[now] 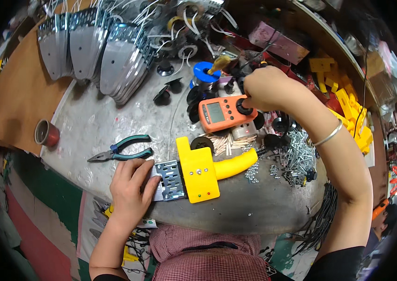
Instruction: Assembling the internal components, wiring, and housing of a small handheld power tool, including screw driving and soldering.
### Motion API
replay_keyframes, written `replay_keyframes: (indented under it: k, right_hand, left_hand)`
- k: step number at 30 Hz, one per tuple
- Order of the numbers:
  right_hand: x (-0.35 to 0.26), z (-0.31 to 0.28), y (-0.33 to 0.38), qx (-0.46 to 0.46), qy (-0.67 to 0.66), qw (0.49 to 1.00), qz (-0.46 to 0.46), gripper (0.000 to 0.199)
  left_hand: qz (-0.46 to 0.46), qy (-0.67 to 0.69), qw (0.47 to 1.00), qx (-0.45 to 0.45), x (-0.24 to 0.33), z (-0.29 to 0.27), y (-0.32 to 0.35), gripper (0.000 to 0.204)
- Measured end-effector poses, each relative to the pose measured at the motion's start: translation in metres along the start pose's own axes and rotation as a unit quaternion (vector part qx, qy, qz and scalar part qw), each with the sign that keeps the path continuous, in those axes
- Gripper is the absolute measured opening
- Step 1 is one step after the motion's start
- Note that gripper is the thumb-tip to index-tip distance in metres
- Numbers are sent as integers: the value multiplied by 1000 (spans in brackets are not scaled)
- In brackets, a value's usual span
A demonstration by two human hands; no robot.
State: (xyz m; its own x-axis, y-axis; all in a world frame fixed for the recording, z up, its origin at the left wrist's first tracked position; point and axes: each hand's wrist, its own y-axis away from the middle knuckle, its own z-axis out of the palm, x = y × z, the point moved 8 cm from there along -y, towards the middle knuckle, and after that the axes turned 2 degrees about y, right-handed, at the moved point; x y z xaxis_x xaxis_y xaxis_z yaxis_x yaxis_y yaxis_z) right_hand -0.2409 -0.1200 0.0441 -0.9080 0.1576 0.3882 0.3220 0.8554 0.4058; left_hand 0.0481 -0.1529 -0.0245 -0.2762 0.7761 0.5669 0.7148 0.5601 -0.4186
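Observation:
A yellow plastic handle unit [200, 175] with a boxy body and curved grip lies on the bench, its grip pointing right. From its left side extends a perforated metal bracket [170, 180] joined to a flat grey plate. My left hand [132, 187] is closed over that plate, hiding most of it. An orange multimeter [215, 114] with a grey screen and a round black dial [244, 107] lies beyond the yellow unit. At the dial, my right hand [266, 89] has its fingers curled, touching the knob; some fingertips are hidden.
Teal-handled pliers [130, 146] lie left of the unit. Stacked grey plates [123, 65] with white wires stand far left. A blue spool [206, 72] stands behind the meter. Loose screws [296, 154] are heaped right; yellow handle parts [348, 105] lie farther right. A small cup [47, 133] stands left.

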Motion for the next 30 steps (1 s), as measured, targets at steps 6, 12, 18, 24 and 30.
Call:
replay_keyframes:
  k: [6,12,18,24,30]
  right_hand:
    - [0,1,-2,20,17,1000,4,32]
    - [-25,-10,13,224,161,961,-38,24]
    - [-155,-45,94,312,-257,887,-225,24]
    - [-260,-2,107,208,-382,832,-343,18]
    - [-286,10,95,241,-389,840,-291,20]
  left_hand:
    - [33,-1,998,57,3,-20,7,33]
    - [-48,-15,995,81,-14,-57,83,21]
    - [-399,353,842,86,-70,-18,169,30]
    - [-470,579,666,-12,-54,20,177,35]
    - [-393,495,773,-48,-52,10,157,22]
